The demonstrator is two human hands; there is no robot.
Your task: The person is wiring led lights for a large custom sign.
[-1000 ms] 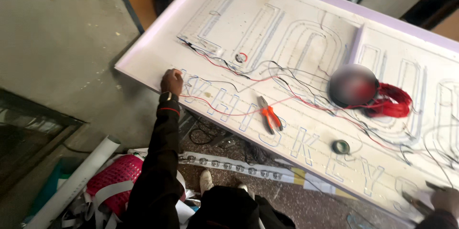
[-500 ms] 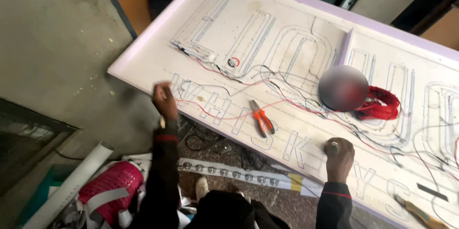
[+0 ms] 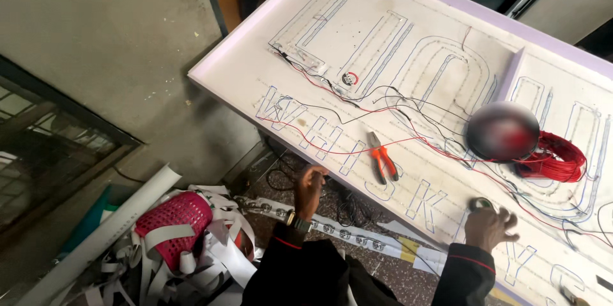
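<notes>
Surface: a large white sign panel (image 3: 268,50) with a raised rim lies flat and slightly skewed in view; outlined letter shapes are drawn across its face, so the wiring can follow them.
Left hand: the left hand (image 3: 310,188) is at the near edge of the panel, fingers curled loosely around what appears to be a thin dark wire; the grip itself is too small to confirm. A watch sits on the wrist.
Right hand: the right hand (image 3: 488,226) rests on the panel with fingers spread and bent, its fingertips closing over a small roll of tape (image 3: 480,204). The roll touches the panel and is not lifted.
Tape position: near the lower row of letters, just beside the right hand, well apart from the pliers.
Pliers: orange-handled pliers (image 3: 382,158) lie flat on the panel between the two hands, jaws pointing away from the person, within reach of either hand.
Wiring: red and black wires (image 3: 357,108) run loosely across the letters from a small round part (image 3: 349,78) toward the right; they lie slack, not fastened.
Wire coil: a bundle of red wire (image 3: 559,159) sits on the right part of the panel, beside a blurred round area.
Floor: below the panel edge lie white strips, a pink mesh basket (image 3: 174,216), a white tube (image 3: 102,232) and a strip of small modules (image 3: 332,226).
</notes>
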